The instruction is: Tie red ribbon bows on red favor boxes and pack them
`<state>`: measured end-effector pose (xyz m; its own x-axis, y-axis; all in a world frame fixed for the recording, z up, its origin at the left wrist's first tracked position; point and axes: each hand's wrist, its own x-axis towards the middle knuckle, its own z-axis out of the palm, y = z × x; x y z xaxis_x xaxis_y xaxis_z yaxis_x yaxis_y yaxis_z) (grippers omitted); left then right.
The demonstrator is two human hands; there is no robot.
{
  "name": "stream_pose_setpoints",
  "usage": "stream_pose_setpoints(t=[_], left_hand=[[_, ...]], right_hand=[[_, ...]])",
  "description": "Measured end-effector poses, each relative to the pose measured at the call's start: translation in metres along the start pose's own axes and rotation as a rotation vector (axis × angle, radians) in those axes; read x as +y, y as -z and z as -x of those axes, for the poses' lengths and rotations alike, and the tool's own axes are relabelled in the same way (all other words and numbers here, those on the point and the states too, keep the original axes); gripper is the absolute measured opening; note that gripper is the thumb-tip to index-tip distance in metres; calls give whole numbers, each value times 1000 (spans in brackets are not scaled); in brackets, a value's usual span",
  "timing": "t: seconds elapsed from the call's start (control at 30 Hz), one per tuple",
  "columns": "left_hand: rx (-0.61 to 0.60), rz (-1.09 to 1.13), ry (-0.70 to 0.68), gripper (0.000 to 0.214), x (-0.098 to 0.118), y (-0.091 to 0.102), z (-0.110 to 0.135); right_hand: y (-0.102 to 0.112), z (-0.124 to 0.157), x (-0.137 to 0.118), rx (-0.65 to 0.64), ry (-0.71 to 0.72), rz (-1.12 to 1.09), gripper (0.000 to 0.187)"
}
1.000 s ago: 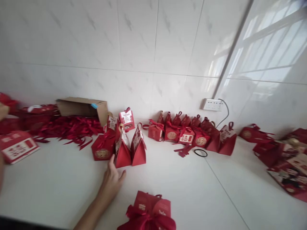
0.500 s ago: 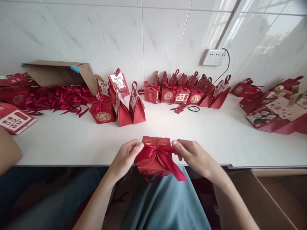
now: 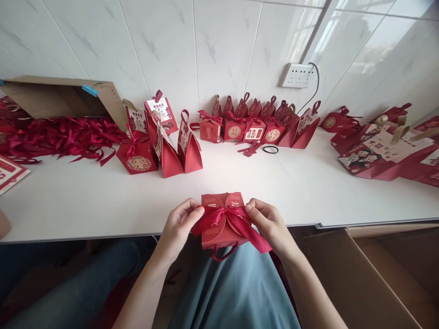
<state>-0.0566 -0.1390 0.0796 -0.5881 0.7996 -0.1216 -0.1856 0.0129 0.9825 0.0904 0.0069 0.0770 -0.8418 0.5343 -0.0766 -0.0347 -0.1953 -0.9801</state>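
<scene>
A red gift box with petal-shaped top flaps sits at the table's front edge, close to my lap. Across its top runs a shiny red ribbon, tied in a bow at the middle, one tail hanging over the front right. My left hand pinches the bow's left side between thumb and fingers. On the other side, my right hand pinches the right loop. A twisted red cord handle dangles from the box's near side.
Finished-looking red boxes line the wall, with more left of centre and a group at right. A ribbon heap lies by a cardboard box. A black ring lies mid-table. Another person's arm shows at left.
The view has turned slightly right. My right hand has shifted its hold on the ribbon, now pinching the loop nearer the bow. The other person's arm has mostly left the view.
</scene>
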Motion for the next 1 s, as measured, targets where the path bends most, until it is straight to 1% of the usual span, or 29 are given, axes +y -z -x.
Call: stream_pose_setpoints(t=[0.07,0.13,0.2,0.27,0.3,0.33,0.37,0.43,0.47,0.5,0.53,0.57,0.6,0.63,0.7,0.77,0.87,0.9,1.0], left_hand=[[5,136,23,32,-6,-3,-1],[36,217,36,34,-11,-6,-2],[74,234,31,35,-14,-9,-3],[97,207,18,35,-16,-10,-4],[100,184,13,34,-16,-10,-4],[96,157,8,34,-15,-10,-4],[88,128,3,33,-14,-9,-3],[62,71,-1,32,-11,-7,-1],[48,52,-1,32,-10,-6,0],[35,40,4,33,-8,-6,1],[23,36,12,33,-7,-6,2],[15,36,21,33,-7,-6,2],[15,36,25,32,-7,-7,2],[22,36,22,32,-7,-7,2],[49,34,8,30,-9,-9,2],[67,39,-10,29,-9,-10,1],[73,71,-25,28,-8,-13,0],[80,85,-27,28,-7,-14,0],[113,126,-15,30,-4,-16,-1]], right_hand=[[1,-2,9,-18,-7,-103,37],[1,-5,18,-36,-21,-204,38],[1,-8,25,-39,-31,-281,43],[3,-8,25,-29,-37,-271,45],[4,-6,22,-5,-21,-213,43],[4,-3,16,48,18,-117,40],[4,1,9,132,86,13,35],[-1,13,-10,321,318,336,23],[-6,19,-20,368,465,507,15],[-13,24,-28,339,602,678,12],[-21,29,-34,253,706,838,17],[-29,31,-37,152,774,982,26],[-36,32,-37,67,806,1107,33],[-43,32,-34,11,817,1208,39],[-51,29,-24,-2,835,1329,42],[-52,25,-12,35,890,1343,35],[-44,25,-1,49,1026,1253,18],[-41,27,0,34,1067,1214,18],[-33,35,-1,-27,1151,1120,30]])
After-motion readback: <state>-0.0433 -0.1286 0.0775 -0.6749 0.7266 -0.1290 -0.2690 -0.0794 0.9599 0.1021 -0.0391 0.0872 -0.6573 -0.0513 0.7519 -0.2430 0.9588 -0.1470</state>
